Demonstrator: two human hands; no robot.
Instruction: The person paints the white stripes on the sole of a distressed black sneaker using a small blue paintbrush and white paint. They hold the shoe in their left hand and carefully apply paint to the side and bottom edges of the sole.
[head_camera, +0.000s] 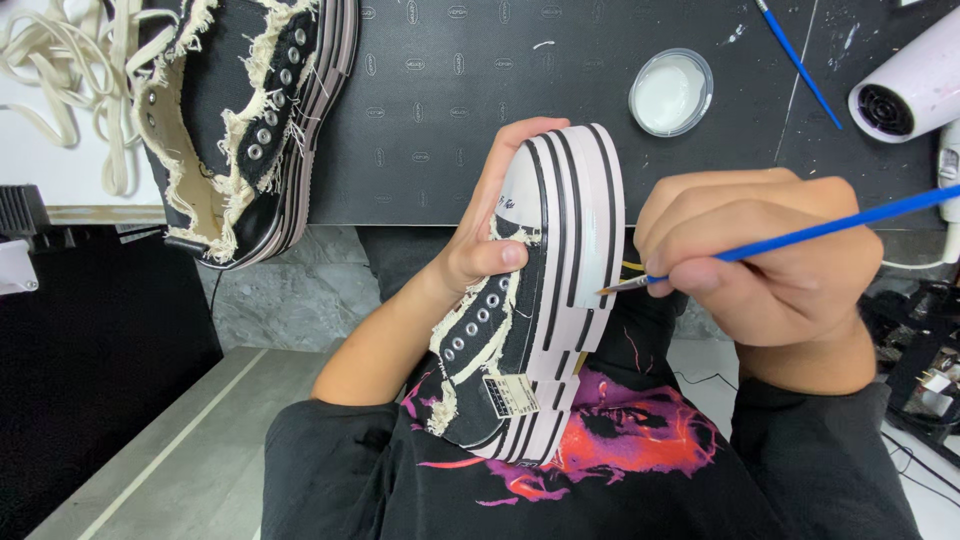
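My left hand (490, 225) grips a black canvas platform sneaker (535, 300) with frayed cream edges and a white, black-striped sole, holding it on its side over my lap. My right hand (765, 260) pinches a thin blue paintbrush (800, 232), and the brush tip touches the white sole's side near the middle. A small tag hangs on the shoe's heel end.
The matching sneaker (245, 120) lies unlaced on the black table mat (450, 90) at upper left, beside loose cream laces (70, 70). A round dish of white paint (670, 92), a second blue brush (795, 60) and a white hair dryer (910, 85) sit at upper right.
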